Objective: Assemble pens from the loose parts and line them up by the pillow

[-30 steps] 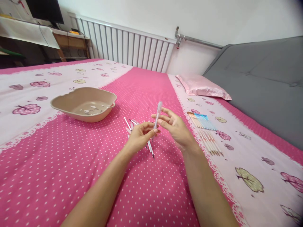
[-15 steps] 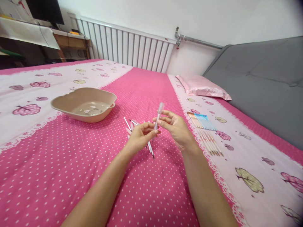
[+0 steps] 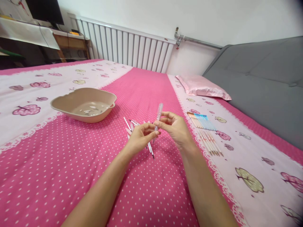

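Note:
Between both hands a pale translucent pen stands nearly upright, leaning slightly right at the top. My left hand pinches its lower end with thumb and fingers. Higher up, my right hand grips the barrel with thumb and index finger, and the pen's top sticks out above. Under and behind my left hand lies a loose pile of white pen refills with dark tips and pinkish pen parts; my hand hides some of it.
At left sits a beige basin holding several small pieces. Right of my hands lie a row of blue and orange pens and a row of whitish pens. A pink pillow rests near the grey headboard.
My right thumb and fingers have shifted slightly on the pen and drawn closer together. The pen's top has dipped a little to the left. My left hand has barely moved.

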The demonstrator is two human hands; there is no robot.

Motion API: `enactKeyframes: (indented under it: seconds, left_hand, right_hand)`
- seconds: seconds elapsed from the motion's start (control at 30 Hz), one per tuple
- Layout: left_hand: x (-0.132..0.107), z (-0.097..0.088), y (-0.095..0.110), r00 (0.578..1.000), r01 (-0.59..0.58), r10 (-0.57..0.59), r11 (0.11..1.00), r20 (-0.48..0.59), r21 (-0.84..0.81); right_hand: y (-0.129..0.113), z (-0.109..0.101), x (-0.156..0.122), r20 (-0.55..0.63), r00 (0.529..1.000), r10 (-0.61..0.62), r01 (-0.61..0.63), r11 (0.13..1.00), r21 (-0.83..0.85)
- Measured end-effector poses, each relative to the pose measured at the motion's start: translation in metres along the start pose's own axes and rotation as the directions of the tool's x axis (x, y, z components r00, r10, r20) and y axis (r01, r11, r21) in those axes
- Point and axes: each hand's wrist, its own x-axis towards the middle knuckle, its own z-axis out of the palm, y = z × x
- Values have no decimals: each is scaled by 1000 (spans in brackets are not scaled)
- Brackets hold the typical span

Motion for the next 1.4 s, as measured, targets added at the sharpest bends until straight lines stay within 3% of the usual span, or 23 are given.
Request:
enactKeyframes:
  seconds: [0.3, 0.63, 1.4]
  left_hand:
    - [0, 0, -2, 1000, -3, 3, 1000, 5, -5]
    - [-1, 0, 1, 1000, -1, 1, 1000, -1, -3]
    - [0, 0, 0, 1000, -2, 3, 1000, 18, -14]
  right_hand:
    - [1, 3, -2, 19, 1000, -14, 14, 1000, -18]
    - [-10, 1, -5, 217, 976, 19, -58, 983, 173]
    - [-2, 0, -2, 69, 996, 55, -64, 989, 132]
